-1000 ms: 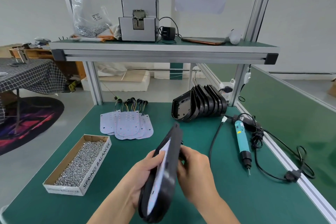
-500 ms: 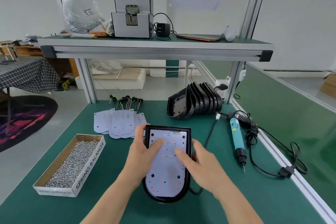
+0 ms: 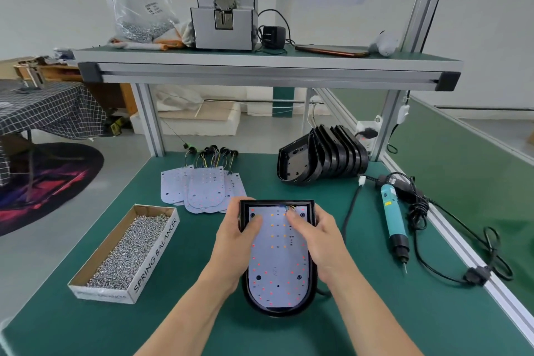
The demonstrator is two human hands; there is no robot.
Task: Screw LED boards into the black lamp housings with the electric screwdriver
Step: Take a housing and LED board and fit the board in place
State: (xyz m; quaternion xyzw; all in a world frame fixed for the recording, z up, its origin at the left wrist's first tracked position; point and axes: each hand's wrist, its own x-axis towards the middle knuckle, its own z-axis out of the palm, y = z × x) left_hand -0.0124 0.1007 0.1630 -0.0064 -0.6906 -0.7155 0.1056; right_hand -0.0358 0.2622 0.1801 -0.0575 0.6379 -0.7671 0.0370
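Near the front edge of the tabletop, in the middle, lay one black lamp housing, flat, with its round end toward the person. One white LED board sat inside it. Two hands held it. The left hand had its grip round the left side of the housing, thumb on the board. The right hand had its grip round the right side, thumb on the board near the little wires at the top.

Toward the left edge sat one cardboard box full of small silver screws. Toward the right edge lay one blue-green electric screwdriver, tip pointing to the front, with no hand on it.

Farther back on the left was a pile of loose LED boards, lying over each other, so I could not count them. Toward the back right corner stood a row of spare black housings, six or seven, packed too close to count for sure.

On the shelf above were one gray machine and one clear bag.
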